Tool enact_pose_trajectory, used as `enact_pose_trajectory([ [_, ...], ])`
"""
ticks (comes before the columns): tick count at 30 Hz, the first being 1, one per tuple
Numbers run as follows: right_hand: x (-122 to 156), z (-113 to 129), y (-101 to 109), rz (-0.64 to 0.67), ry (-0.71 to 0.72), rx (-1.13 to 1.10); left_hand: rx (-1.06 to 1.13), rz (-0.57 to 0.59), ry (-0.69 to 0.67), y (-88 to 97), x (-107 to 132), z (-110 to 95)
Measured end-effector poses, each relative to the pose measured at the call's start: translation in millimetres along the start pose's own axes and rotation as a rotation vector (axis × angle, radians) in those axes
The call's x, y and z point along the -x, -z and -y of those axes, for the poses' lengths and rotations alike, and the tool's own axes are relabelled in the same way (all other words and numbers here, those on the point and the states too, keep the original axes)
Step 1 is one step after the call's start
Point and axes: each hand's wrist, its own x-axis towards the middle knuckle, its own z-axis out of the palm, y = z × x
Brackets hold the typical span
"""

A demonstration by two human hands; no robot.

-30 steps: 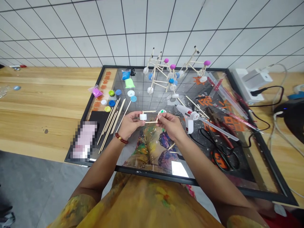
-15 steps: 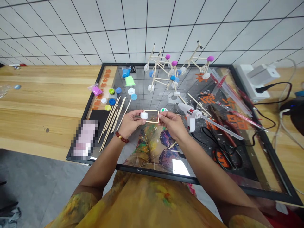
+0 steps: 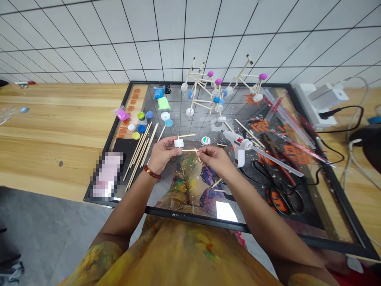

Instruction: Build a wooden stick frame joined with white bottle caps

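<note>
My left hand (image 3: 162, 154) grips a white round cap (image 3: 178, 143) fixed to a small frame of thin wooden sticks (image 3: 187, 143). My right hand (image 3: 216, 157) pinches the far end of that frame's lower stick between finger and thumb. The frame hangs over the glass-topped board, between my hands. A white cap with a green centre (image 3: 205, 140) lies just beyond my fingers. Close to my right hand stands a white hot glue gun (image 3: 238, 150).
Finished stick models with coloured wheels (image 3: 208, 89) stand at the far end of the black-framed board (image 3: 190, 84). Loose sticks (image 3: 139, 155) and bottle caps (image 3: 141, 128) lie at left, black-handled scissors (image 3: 284, 196) at right. A pixelated object (image 3: 107, 174) sits at the near left corner.
The stick frame, seen face-on as a square half a second ago, has tilted in my fingers and now shows nearly edge-on. My hands stay in much the same place.
</note>
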Motion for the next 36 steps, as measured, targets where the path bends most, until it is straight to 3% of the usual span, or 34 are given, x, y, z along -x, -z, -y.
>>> enact_pose_trajectory([
  [4, 6.3, -1.9, -1.7, 0.022, 0.091, 0.159, 0.102, 0.029, 0.056, -3.5, 2.6, 0.1],
  [10, 9.4, 2.6, -12.8, -0.002, 0.169, -0.077, 0.135, 0.056, 0.109, -10.5, 8.1, 1.1],
  [14, 5.7, -1.7, -10.8, -0.014, 0.223, -0.034, 0.100, 0.118, 0.138, -9.5, 7.9, -2.0],
  [16, 5.2, -3.9, -5.4, -0.016, 0.275, 0.149, 0.002, 0.102, 0.087, -6.1, 5.3, -3.7],
  [20, 10.2, -2.9, 6.2, -0.038, 0.441, 0.763, -0.338, -0.048, -0.127, 0.1, -0.7, -3.5],
  [22, 13.9, -1.5, 8.7, -0.060, 0.483, 0.913, -0.406, -0.079, -0.160, -0.2, -2.0, -1.4],
  [28, 17.9, -7.5, 6.5, -0.083, 0.458, 0.881, -0.030, -0.010, -0.040, -8.0, 0.1, 4.4],
  [36, 11.6, -8.1, 3.7, -0.046, 0.449, 0.941, 0.252, 0.158, 0.131, -2.8, -0.6, -2.4],
])
